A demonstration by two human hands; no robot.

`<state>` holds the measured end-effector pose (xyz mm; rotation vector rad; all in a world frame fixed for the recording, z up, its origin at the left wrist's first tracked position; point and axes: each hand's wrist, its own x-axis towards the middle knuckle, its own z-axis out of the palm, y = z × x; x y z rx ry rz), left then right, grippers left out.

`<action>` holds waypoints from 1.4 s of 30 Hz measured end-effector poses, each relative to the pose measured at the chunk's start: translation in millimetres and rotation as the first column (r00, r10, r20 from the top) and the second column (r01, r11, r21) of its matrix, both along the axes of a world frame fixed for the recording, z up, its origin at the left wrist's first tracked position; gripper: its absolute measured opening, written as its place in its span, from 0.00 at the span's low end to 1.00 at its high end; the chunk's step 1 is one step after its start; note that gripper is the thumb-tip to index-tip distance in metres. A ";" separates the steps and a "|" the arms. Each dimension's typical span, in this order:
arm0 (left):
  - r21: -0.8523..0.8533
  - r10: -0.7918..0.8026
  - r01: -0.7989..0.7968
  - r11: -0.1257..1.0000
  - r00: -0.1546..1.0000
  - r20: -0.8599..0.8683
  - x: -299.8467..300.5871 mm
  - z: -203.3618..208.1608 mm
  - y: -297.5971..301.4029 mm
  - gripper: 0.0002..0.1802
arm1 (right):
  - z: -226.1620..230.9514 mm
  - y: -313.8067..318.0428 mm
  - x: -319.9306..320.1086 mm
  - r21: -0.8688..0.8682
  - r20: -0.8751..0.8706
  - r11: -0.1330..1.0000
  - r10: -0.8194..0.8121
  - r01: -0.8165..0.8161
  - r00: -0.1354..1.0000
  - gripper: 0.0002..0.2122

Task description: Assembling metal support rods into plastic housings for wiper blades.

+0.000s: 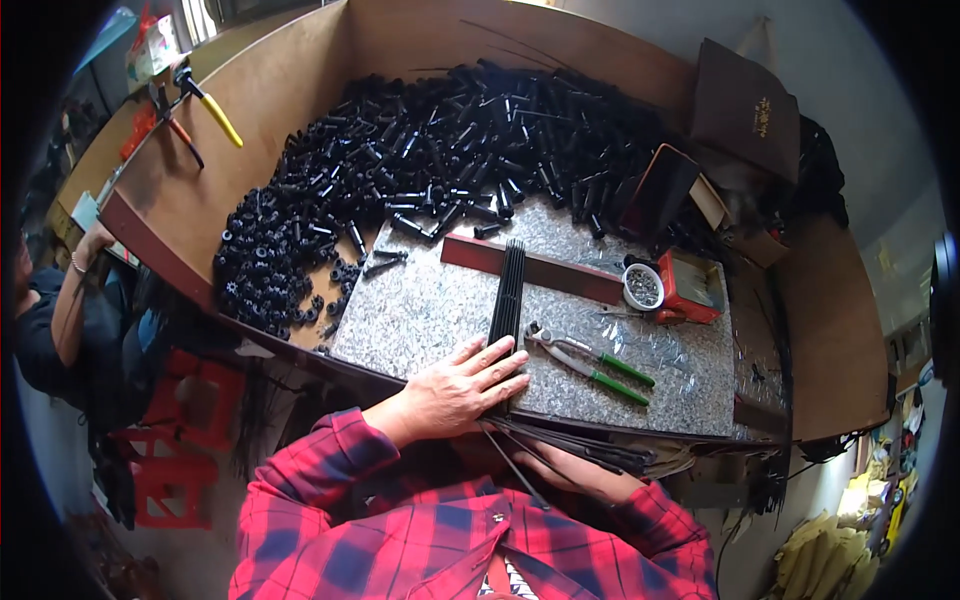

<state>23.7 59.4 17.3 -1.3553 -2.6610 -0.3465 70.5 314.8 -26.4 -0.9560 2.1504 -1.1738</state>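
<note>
The left hand (455, 393) lies spread over black rods (509, 285) that seem light and bendy, best held mid-bunch; I can't tell what the right hand (572, 470) pinches.

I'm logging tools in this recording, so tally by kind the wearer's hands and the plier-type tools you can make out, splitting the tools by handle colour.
Wearer's hands, left hand and right hand: 2
Green-handled tool: 1
Yellow-handled tool: 1
Orange-and-dark-handled tool: 1
Total: 5

Rods (508, 290) cross a bar (575, 277) on the slab (420, 320), pincers (541, 336) at their right, a heap of parts (450, 140) behind.
</note>
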 end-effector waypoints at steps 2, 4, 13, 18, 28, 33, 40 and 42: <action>0.023 0.035 -0.033 0.999 0.998 -0.056 0.4 -6.9 -1.8 0.37 | 4.8 -6.6 1.1 -0.004 -0.241 0.995 -0.096 0.098 0.966 0.11; -0.006 0.141 -0.142 0.990 0.986 -0.086 5.0 -2.7 -5.5 0.37 | 43.9 -15.6 -9.6 -0.021 -0.111 0.997 -0.070 0.069 0.991 0.11; -0.051 0.111 -0.117 0.992 0.989 -0.101 2.5 -2.4 -1.0 0.44 | 115.2 -34.7 -85.6 -0.126 -0.583 0.981 -0.196 0.150 0.788 0.05; 0.018 0.114 -0.113 0.993 0.988 -0.105 4.0 -6.7 -0.7 0.42 | 110.6 -64.7 -117.7 -0.090 -0.828 0.993 -0.114 0.069 0.549 0.10; -0.018 0.136 -0.138 0.990 0.987 -0.089 4.6 -6.5 -3.5 0.27 | 83.7 -77.1 -137.1 -0.018 -0.868 0.996 -0.057 0.083 0.492 0.11; 0.032 0.119 -0.119 0.992 0.993 -0.019 6.3 -3.8 -4.0 0.39 | 79.9 -76.0 -142.1 0.042 -0.848 0.995 -0.014 0.094 0.530 0.07; 0.037 0.115 -0.114 0.993 0.992 -0.041 4.4 -5.9 -2.5 0.46 | 72.9 -80.4 -200.4 -0.065 -0.863 0.944 -0.215 0.322 0.458 0.18; 0.054 0.119 -0.118 0.992 0.993 -0.019 5.1 -7.5 -2.6 0.45 | 64.7 -79.1 -212.8 -0.040 -0.859 0.939 -0.207 0.341 0.468 0.19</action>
